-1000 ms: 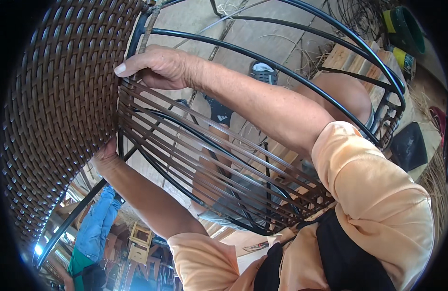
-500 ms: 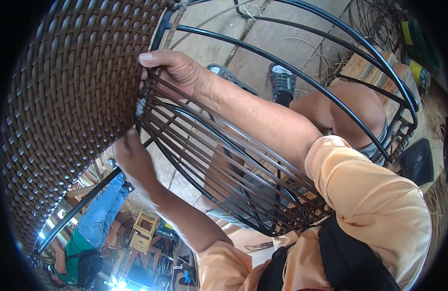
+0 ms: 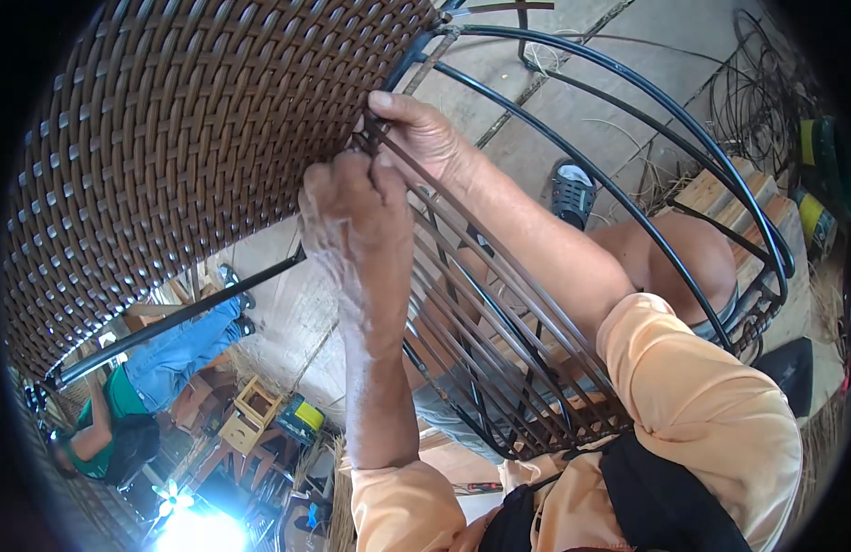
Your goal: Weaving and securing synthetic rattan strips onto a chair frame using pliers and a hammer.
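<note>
Both the left hand [image 3: 359,207] and the right hand [image 3: 425,136] are up at the same corner in the head camera, the only view I've got on my end. They're bunched at the lower right edge of a brown woven panel [image 3: 195,138], which fills most of the upper left and is joined to a black metal frame [image 3: 471,30].

Right hand first: its thumb sticks up against the panel's edge, and the other fingers are bent in and mostly hidden, so I can't tell how firmly they're pinching. The left hand comes up from below, a bit blurred, back toward me. Its fingers are curled in close together, but I can't see the tips, so no clue what they've got.

From that corner a fan of brown strands [image 3: 536,304] slants down to the frame's lower bar by the wearer's chest, with the right forearm just above them.

Around that: a grey shoe [image 3: 571,189] on the floor [image 3: 296,313], wooden boards [image 3: 715,191] by a bare knee [image 3: 688,262], and a dark wire tangle [image 3: 757,101] at upper right. Lower left I've got a co-worker in blue jeans [image 3: 181,354], near a small wooden stool [image 3: 250,419].
</note>
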Available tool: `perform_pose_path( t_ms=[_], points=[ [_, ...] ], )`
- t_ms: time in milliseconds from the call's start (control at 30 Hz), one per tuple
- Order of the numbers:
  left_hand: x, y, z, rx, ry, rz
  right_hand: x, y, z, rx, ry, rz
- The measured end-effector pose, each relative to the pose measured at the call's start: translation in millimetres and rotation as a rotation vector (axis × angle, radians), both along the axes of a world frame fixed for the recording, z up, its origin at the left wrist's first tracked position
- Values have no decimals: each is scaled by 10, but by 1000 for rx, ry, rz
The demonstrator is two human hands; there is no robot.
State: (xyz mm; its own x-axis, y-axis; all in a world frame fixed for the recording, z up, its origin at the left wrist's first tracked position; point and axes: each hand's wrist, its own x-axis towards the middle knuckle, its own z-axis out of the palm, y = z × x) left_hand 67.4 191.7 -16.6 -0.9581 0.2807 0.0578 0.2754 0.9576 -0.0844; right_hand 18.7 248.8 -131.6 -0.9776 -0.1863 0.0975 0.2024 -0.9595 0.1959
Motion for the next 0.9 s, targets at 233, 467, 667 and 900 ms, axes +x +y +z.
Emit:
perform_pose_path(
  t_ms=[233, 467, 667, 900],
  points=[
    [350, 153, 222, 310, -262, -192, 248, 235, -19, 281, -29, -3],
    [402, 152, 385, 421, -297, -32, 279, 213, -104, 345, -43, 2],
    [398, 196, 340, 422, -288, 37, 302, 205, -75, 373, -102, 4],
    [538, 158, 293, 484, -385, -98, 269, 108, -134, 317, -42, -22]
  ],
)
